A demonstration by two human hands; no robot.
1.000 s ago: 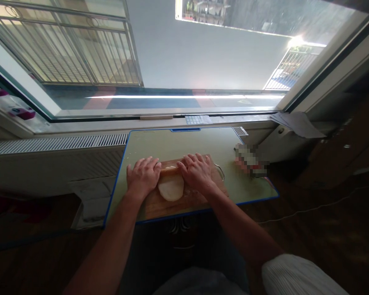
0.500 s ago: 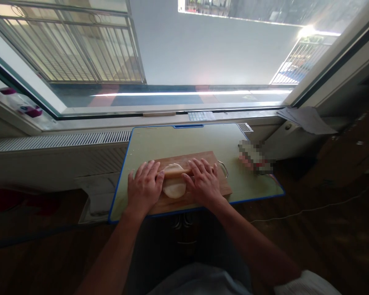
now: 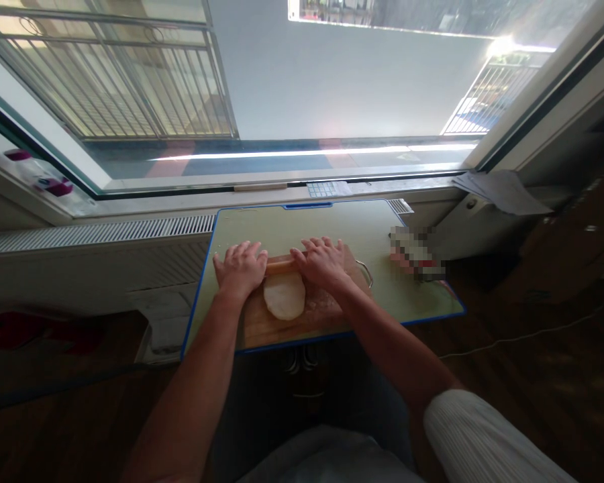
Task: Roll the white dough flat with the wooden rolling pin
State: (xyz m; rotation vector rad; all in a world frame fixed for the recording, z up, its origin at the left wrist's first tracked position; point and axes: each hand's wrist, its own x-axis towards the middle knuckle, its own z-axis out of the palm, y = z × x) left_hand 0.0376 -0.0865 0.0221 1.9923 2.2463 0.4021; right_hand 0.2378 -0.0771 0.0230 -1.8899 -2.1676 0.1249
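Note:
A wooden rolling pin lies crosswise at the far edge of a flat, pale, rounded piece of dough. Over the pin's left end rests my left hand, its fingers curved forward and closed on it. My right hand bears down on the other end in the same way. Both ends of the pin are hidden beneath the hands. The dough sits on a wooden cutting board with a metal handle at its right side.
Under the board is a greenish mat-topped table with a blue rim. A pixelated item lies at its right. Behind runs a windowsill with papers and a purple-capped bottle. A radiator stands below the window.
Both hands have pushed the rolling pin away from me, from across the dough to its far edge. More of the dough now shows on the near side.

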